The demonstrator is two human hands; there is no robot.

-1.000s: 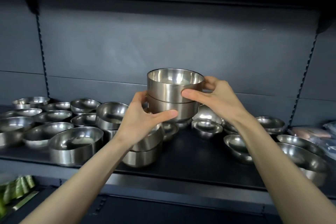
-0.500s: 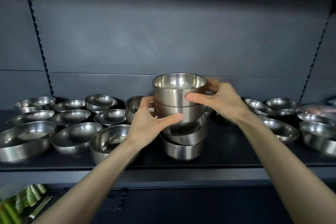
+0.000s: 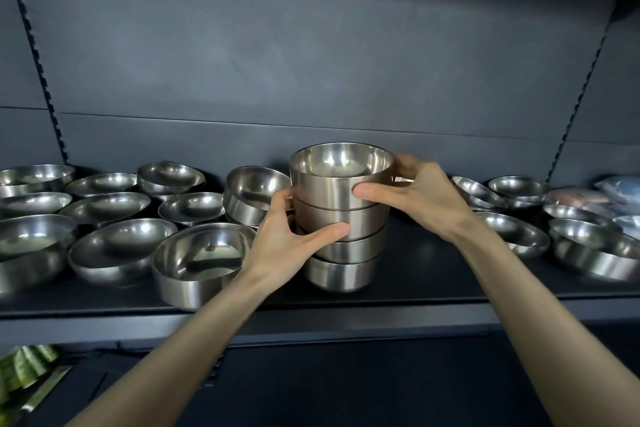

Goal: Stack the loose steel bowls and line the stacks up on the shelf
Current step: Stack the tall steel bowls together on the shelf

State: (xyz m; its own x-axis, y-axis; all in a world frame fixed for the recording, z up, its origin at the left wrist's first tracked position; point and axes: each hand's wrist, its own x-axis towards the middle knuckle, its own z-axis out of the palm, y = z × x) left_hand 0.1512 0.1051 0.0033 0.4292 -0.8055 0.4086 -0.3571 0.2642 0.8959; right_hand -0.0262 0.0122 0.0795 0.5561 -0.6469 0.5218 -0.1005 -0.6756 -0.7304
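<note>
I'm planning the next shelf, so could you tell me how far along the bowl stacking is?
Done: one stack of four steel bowls stands on the shelf. In hand: the left hand and right hand grip its upper bowls. Left: many loose bowls on both sides.

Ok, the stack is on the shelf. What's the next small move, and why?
Probably ease both hands off. The stack of four bowls looks nested and its bottom bowl sits on the shelf, while the left hand and right hand grip its upper bowls. Loose bowls wait on both sides.
</note>
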